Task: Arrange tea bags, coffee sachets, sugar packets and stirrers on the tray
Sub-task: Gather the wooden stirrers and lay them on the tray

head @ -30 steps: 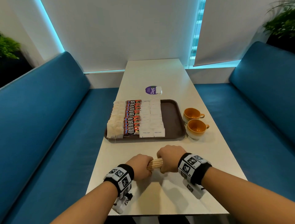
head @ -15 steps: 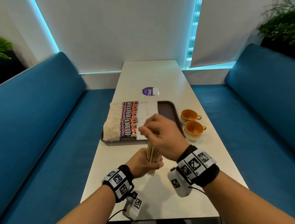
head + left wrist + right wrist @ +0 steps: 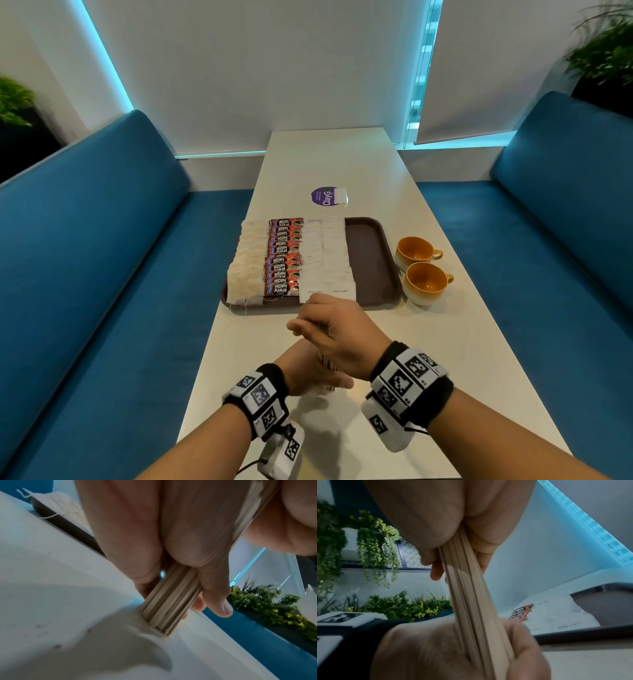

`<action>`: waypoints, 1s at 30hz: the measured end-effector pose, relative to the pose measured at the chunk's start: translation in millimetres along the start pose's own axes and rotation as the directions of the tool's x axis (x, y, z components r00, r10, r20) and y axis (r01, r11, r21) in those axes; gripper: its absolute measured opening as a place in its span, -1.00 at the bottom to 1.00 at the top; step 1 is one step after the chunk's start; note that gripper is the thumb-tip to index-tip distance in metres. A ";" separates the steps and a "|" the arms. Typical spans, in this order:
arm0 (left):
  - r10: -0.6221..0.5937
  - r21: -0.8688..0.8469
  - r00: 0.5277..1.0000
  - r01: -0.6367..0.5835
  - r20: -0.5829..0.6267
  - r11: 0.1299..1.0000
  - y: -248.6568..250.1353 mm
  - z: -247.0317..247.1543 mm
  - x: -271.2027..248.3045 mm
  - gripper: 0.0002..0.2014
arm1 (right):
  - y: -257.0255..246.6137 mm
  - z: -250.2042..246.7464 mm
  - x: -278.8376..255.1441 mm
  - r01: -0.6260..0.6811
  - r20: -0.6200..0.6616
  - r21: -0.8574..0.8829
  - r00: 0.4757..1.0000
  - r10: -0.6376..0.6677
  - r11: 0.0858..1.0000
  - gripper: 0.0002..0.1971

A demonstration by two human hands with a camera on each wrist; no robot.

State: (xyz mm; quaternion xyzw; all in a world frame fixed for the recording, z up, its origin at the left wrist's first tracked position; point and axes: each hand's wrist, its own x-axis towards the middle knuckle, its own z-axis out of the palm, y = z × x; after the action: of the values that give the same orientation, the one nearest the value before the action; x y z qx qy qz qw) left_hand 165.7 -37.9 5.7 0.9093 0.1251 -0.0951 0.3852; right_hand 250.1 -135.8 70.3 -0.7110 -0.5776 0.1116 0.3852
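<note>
you have the stirrers (image 3: pixel 169 609) stood on end on the table (image 3: pixel 342 164), just short of the tray (image 3: pixel 371 260). your left hand (image 3: pixel 305 375) is curled round the lower part of the bundle, and its foot meets the tabletop, as the left wrist view shows. your right hand (image 3: pixel 337 334) is closed round the upper part, fingers wrapped, with the sticks running down between the two fists.

this looks like squaring the bundle, so do it well: loosen both grips a touch so the sticks can slide, tap the foot flat on the table, and let the ends level out. in the right wrist view the sticks splay a little between your hands; firm up the grip only once they sit flush.

the tea bags (image 3: pixel 246 263), coffee (image 3: pixel 282 260) and sugar (image 3: pixel 329 260) already fill the left and middle of the tray in neat rows. the bare strip on the right looks like the place for the stirrers. lay them lengthwise, parallel to the rows, and mind the cups (image 3: pixel 423 270) just beside that edge.
</note>
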 end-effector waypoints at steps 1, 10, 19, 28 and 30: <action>-0.017 -0.022 1.000 0.018 0.017 1.000 -1.7 1.5 0.2 -0.46 | 1.0 0.1 -0.6 0.004 0.012 -0.021 1.000 -0.004 1.000 -0.67; 0.041 -0.274 0.999 -0.047 -0.028 0.961 -2.4 -11.8 -8.3 -0.74 | -11.7 -29.4 -2.4 -0.100 -0.065 0.189 0.991 0.114 0.977 -0.57; 0.127 -0.376 0.992 -0.116 0.006 0.919 30.8 -31.8 -17.0 -0.88 | -20.6 -31.8 -0.6 -0.175 0.091 0.481 0.985 0.149 0.859 -0.61; 0.135 -0.566 0.990 -0.130 -0.034 0.814 50.1 -26.6 -26.0 -0.83 | -33.2 -33.9 -0.7 -0.158 -0.075 0.628 0.962 0.262 0.762 -0.65; 0.135 -0.519 0.989 -0.150 -0.066 0.841 50.5 -27.1 -22.8 -0.74 | -28.3 -30.6 1.3 -0.164 -0.076 0.660 0.956 0.282 0.733 -0.67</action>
State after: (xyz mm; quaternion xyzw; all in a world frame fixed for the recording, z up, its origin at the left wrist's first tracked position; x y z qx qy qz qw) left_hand 161.2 -55.7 64.6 0.7784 0.0834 -0.0164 0.6220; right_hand 248.2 -146.5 110.6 -0.6053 -0.3783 0.2882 0.6383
